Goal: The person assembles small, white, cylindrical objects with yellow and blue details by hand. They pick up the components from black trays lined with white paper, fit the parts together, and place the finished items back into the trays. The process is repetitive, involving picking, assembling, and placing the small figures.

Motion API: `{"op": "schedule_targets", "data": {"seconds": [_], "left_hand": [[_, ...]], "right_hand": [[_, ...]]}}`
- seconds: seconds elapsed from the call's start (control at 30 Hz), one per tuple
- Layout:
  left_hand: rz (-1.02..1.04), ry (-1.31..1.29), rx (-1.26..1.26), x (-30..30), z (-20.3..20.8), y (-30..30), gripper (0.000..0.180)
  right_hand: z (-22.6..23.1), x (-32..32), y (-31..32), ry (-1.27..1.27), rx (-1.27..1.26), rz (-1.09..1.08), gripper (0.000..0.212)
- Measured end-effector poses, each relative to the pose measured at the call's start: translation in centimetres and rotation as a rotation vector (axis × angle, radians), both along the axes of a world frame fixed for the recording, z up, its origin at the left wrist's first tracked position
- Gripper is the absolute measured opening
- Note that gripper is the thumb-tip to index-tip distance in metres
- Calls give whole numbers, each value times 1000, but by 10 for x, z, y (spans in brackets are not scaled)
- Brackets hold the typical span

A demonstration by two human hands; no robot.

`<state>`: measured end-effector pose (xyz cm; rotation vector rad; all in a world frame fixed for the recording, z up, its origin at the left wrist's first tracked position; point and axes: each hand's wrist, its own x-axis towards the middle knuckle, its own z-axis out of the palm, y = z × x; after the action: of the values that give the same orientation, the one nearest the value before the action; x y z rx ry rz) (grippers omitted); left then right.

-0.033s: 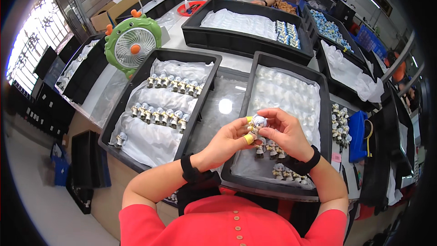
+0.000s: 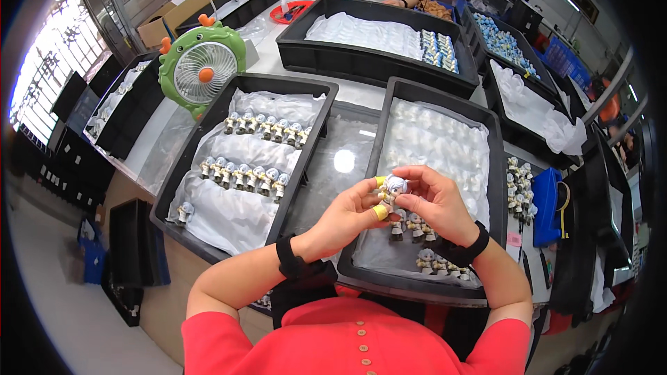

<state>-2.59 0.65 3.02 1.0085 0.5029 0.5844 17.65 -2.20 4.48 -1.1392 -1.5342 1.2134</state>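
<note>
Both hands, left hand (image 2: 349, 214) and right hand (image 2: 432, 201), pinch a small figurine (image 2: 393, 187) above the figurine-lined black tray (image 2: 495, 167).

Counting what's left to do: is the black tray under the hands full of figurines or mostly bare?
Mostly bare: the black tray holds few figurines, near the hands; white lining covers the rest.

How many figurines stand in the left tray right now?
17: seven in the back row, nine in the middle row, one alone at the left tray's near-left corner. Folds of white liner may hide others.
</note>
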Motion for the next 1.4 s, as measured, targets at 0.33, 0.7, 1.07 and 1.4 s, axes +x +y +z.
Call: {"op": "schedule_targets", "data": {"seconds": [0.33, 0.7, 1.07, 1.4], "left_hand": [[3, -1, -83, 1, -8, 1, 55], [-18, -122, -114, 2, -11, 4, 61], [-33, -136, -59, 2, -15, 6, 66], [-45, -126, -71, 1, -16, 8, 66]], "right_hand": [[-15, 4, 1, 57, -41, 60, 54], [-11, -1, -1, -284, 229, 53, 80], [-13, -1, 0, -327, 304, 33, 78], [-14, 0, 0, -347, 285, 33, 77]]}}
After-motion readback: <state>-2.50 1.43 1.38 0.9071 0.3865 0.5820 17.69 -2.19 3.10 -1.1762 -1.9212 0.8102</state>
